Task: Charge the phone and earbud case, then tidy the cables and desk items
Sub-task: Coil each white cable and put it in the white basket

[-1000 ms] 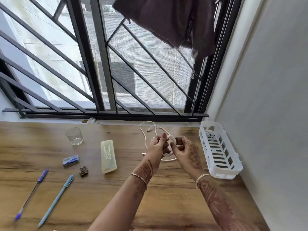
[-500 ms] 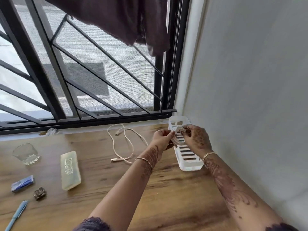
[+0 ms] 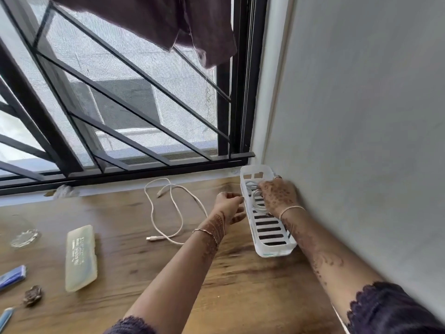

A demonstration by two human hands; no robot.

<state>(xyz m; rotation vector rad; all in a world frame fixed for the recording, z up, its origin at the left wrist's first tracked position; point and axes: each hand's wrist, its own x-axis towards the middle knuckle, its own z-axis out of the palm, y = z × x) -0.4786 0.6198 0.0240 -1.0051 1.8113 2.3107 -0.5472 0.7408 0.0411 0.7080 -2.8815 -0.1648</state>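
A white slotted basket (image 3: 269,247) lies along the wall at the desk's far right. My right hand (image 3: 279,195) is inside its far half, fingers closed on a coiled white cable (image 3: 257,201) that rests on the basket floor. My left hand (image 3: 228,206) hovers just left of the basket rim, fingers loosely curled and holding nothing. A second white cable (image 3: 173,208) lies loose and uncoiled on the wooden desk (image 3: 149,273) to the left of my left hand.
A pale yellow case (image 3: 80,257) lies left of centre. A glass (image 3: 22,233), a blue eraser (image 3: 12,277), a small dark object (image 3: 32,295) and a pen tip (image 3: 4,318) sit at the left edge. The window grille stands behind; the grey wall is at right.
Both hands carried the coiled cable rightward from mid-desk to the basket. My right hand has lowered it into the basket and my left hand has let go.
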